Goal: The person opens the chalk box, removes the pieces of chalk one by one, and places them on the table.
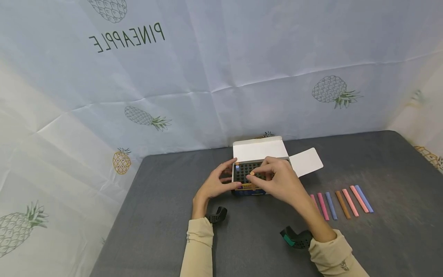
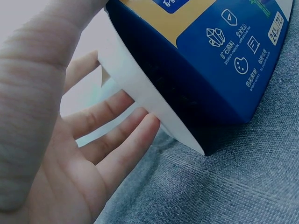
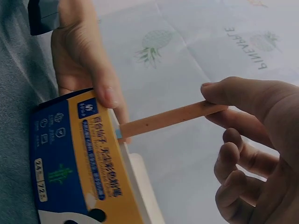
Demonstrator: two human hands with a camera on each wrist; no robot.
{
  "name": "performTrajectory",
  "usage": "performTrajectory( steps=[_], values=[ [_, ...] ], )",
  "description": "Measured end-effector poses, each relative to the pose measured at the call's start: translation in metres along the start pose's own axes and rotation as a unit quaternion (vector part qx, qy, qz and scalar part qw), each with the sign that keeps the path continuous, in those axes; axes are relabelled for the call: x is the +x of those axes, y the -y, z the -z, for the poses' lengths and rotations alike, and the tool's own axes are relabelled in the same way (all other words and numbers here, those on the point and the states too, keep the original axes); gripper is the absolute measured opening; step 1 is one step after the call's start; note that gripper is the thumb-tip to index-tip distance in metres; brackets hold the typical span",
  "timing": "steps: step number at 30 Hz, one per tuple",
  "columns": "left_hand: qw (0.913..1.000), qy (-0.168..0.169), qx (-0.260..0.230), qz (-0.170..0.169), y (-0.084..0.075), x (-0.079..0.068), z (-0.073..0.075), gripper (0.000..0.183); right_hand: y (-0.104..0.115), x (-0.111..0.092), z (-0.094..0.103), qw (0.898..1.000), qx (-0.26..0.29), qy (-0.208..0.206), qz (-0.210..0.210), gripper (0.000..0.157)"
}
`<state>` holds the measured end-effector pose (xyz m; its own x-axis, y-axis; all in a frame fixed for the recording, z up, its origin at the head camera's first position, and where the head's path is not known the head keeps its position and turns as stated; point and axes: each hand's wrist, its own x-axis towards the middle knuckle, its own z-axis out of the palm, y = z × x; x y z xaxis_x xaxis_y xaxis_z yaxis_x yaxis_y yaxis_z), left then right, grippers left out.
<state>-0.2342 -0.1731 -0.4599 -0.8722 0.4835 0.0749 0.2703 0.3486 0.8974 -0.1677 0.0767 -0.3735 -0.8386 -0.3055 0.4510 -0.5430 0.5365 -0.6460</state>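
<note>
An open chalk box (image 1: 250, 187), blue and yellow on its outside, stands near the table's back edge. Its black holder with rows of holes (image 1: 242, 177) shows inside, where a blue chalk (image 1: 237, 168) sits in the left corner. My left hand (image 1: 216, 182) grips the box's left end, thumb on the front edge; in the left wrist view its fingers touch a white flap (image 2: 135, 88). Between right thumb and forefinger, my right hand (image 1: 279, 177) pinches the top of an orange chalk stick (image 3: 168, 120). The stick slants, its far end right at the box's rim.
Several loose chalks lie in a row on the right: pink (image 1: 323, 206), blue (image 1: 331, 206), brown (image 1: 342, 204) and lighter pink (image 1: 350, 202). The box's white lid (image 1: 259, 149) leans up at the back, and a side flap (image 1: 307, 161) sticks out right. Behind hangs a pineapple-print cloth (image 1: 214, 69).
</note>
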Motion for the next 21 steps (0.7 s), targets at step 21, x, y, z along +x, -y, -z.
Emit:
performTrajectory(
  steps=[21],
  values=[
    [1.0000,0.001,-0.004,0.002,-0.002,-0.004,0.001,0.082,-0.009,-0.012,0.044,0.988,0.011,0.152,-0.033,0.004]
  ],
)
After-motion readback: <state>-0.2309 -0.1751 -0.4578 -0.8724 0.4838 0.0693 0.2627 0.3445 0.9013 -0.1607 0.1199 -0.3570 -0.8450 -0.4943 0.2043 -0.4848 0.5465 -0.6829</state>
